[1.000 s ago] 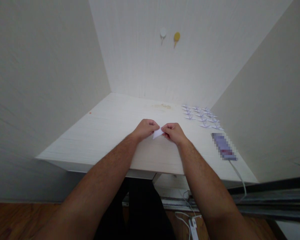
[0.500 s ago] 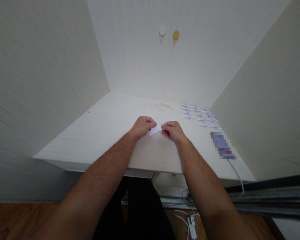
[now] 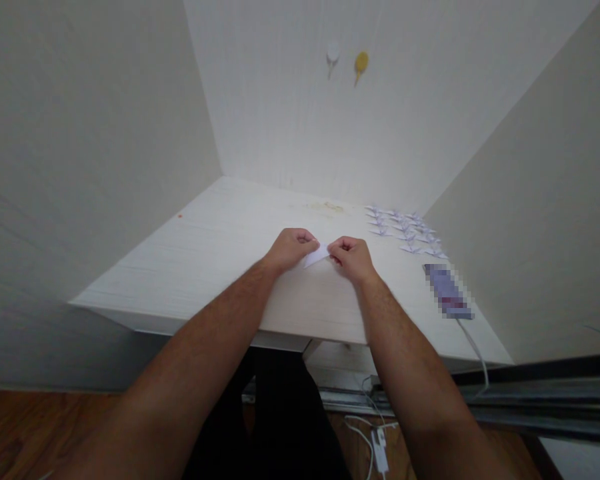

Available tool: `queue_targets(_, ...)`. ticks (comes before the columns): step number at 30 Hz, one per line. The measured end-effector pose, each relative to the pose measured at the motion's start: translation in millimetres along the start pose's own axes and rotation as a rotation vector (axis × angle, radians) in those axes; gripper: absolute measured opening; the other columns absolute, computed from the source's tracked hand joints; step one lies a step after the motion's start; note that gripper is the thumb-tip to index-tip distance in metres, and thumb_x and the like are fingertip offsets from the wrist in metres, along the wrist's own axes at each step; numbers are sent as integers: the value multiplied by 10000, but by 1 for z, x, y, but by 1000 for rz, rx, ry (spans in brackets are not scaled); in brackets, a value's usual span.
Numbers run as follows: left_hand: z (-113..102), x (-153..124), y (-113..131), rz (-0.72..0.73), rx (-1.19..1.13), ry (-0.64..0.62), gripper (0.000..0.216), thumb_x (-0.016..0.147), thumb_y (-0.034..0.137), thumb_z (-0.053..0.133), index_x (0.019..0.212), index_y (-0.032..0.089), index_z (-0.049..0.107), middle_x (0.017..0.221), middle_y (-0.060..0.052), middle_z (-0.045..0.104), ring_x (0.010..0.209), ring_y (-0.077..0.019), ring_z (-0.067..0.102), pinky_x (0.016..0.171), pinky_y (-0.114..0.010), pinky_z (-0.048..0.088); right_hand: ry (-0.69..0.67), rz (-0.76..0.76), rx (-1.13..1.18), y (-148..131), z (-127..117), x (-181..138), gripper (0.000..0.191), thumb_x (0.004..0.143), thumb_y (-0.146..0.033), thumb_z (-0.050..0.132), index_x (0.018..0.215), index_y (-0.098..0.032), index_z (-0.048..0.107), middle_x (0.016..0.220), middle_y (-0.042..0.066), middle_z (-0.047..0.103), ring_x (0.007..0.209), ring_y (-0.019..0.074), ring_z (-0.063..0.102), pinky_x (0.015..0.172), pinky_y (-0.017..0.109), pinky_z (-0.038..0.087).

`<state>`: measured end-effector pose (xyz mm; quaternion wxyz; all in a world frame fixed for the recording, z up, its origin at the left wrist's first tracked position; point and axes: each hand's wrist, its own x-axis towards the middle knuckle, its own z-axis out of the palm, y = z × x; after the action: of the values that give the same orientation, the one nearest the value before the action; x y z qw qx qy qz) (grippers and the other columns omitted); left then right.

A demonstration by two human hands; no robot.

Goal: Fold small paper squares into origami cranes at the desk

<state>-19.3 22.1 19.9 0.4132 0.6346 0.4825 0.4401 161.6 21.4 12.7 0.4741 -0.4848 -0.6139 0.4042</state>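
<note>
Change: left hand (image 3: pixel 291 251) and right hand (image 3: pixel 353 257), fingertips slightly wider apart than a second ago; I judge this a shifted hold, not a release.
Item: small white pointed piece of folded paper (image 3: pixel 317 257), between the hands, pinched at both sides. Resting on or raised above the pale, straight-edged, wood-grained tabletop (image 3: pixel 220 267): I cannot tell.
Rightward, apart: white winged paper figures (image 3: pixel 381 232), in rows.

Paper (image 3: pixel 317 256) between the hands (image 3: pixel 291 249) (image 3: pixel 353 257), cranes (image 3: pixel 406 237) rightward, behind a probable phone (image 3: pixel 447 291).
</note>
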Motion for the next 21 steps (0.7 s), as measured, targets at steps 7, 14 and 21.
queue_targets(7, 5, -1, 3, -3, -20, 24, 182, 639, 308, 693, 694, 136, 670, 588, 14, 571, 534, -80, 450, 511, -215, 319, -1, -63, -80, -3, 3, -3, 160, 664, -312, 643, 608, -163, 628, 538, -18, 568, 499, 95, 447, 504, 231, 344)
queue_targets(14, 3, 2, -1, -59, -105, 25, 206, 613, 319, 713, 692, 133, 676, 574, 10, 580, 516, -82, 445, 515, -224, 332, 2, -78, -78, -3, 4, -4, 167, 668, -319, 643, 606, -166, 617, 545, -18, 567, 504, 98, 445, 520, 239, 352)
queue_targets(21, 1, 1, -1, -86, -112, 31, 275, 629, 391, 724, 718, 135, 678, 569, -3, 586, 512, -92, 448, 504, -234, 327, -7, -92, -72, 0, 0, -4, 184, 688, -336, 646, 624, -164, 626, 531, -23, 556, 481, 92, 429, 500, 237, 343)
